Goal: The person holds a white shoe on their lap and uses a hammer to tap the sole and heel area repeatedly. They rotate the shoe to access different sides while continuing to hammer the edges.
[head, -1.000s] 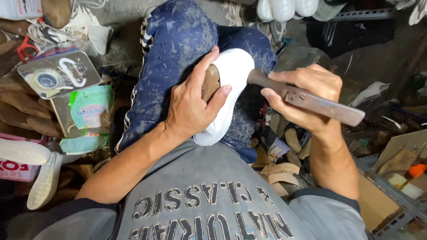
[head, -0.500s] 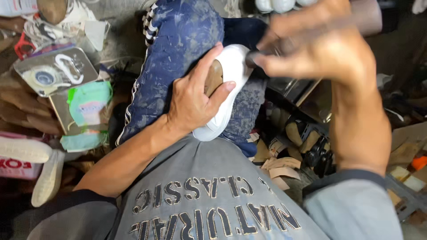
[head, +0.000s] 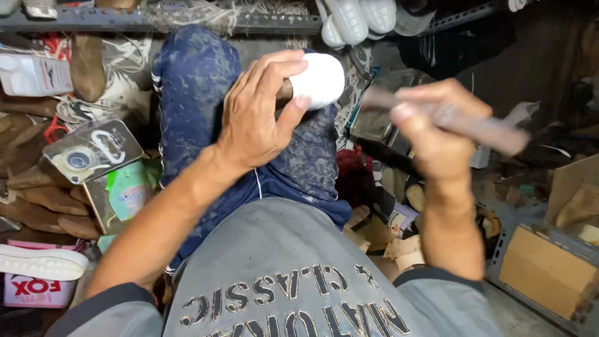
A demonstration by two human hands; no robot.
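Left hand clamped on white shoe sole over knee, looks light, stiff, best gripped mid-length; right hand fisted on blurred hammer.

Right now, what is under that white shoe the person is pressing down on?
The white shoe rests on the person's knee in stained blue trousers, with the left hand pressed over it. The hand hides most of the shoe and where it meets the knee.

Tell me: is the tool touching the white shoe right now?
No, the tool in the right hand is raised clear of the white shoe.
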